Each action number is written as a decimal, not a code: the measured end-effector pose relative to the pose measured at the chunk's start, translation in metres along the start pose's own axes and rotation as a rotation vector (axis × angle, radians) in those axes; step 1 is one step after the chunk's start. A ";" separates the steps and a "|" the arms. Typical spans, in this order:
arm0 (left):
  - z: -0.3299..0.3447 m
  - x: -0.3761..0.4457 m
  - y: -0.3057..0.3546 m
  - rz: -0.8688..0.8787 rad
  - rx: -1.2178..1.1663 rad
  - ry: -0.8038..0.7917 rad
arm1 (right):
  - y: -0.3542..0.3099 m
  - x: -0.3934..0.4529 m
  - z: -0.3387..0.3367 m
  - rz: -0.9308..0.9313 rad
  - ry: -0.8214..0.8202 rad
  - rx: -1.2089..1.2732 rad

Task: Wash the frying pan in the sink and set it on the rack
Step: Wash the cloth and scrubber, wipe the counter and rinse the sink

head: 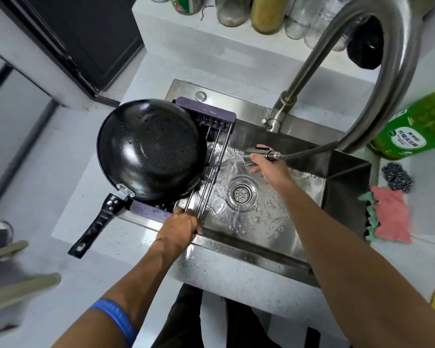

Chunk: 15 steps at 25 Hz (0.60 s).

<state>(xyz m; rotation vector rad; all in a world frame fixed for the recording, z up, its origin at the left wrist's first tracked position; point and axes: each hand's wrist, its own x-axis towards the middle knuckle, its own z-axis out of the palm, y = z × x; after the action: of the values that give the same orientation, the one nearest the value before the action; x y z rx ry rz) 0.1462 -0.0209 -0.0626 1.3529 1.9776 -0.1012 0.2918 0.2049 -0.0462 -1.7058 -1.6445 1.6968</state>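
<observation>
A wet black frying pan [148, 149] sits open side up on the purple-ended rack [211, 156] that spans the left side of the steel sink [337, 194]. Its black handle [96, 227] sticks out over the counter toward me. My left hand [180, 228] grips the rack's near end at the metal rods. My right hand [269, 164] holds the pull-out spray head [258, 153] low over the basin, with water running across the sink floor around the drain [241, 193].
The curved faucet neck [377, 79] arches over the sink's right side. A green dish-soap bottle [417, 126], a steel scourer [397, 177] and a pink and green cloth [389, 214] lie on the right counter. Jars line the back ledge [269, 13].
</observation>
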 end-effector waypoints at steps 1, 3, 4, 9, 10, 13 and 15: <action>0.000 0.000 -0.001 -0.001 -0.005 0.002 | 0.001 0.000 0.001 0.014 0.028 0.023; -0.001 0.001 -0.001 -0.003 -0.014 -0.005 | 0.000 0.001 0.008 0.045 0.015 0.055; -0.001 0.001 0.000 -0.002 -0.007 -0.009 | -0.001 0.001 0.012 0.050 -0.016 0.059; -0.001 0.000 0.002 0.011 0.067 -0.013 | 0.002 -0.003 0.018 0.080 0.017 0.077; -0.001 0.000 0.001 0.012 0.058 -0.014 | 0.005 -0.007 0.019 0.076 -0.002 0.079; -0.001 0.001 -0.001 0.023 0.017 -0.011 | 0.013 -0.020 0.025 0.077 -0.176 -0.047; -0.001 0.000 0.000 0.021 0.023 -0.006 | 0.020 -0.027 0.026 0.125 -0.291 -0.137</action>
<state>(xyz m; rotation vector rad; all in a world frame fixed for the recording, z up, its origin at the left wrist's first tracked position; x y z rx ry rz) 0.1459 -0.0204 -0.0616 1.3866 1.9622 -0.1182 0.2891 0.1635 -0.0552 -1.7202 -1.8511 2.0150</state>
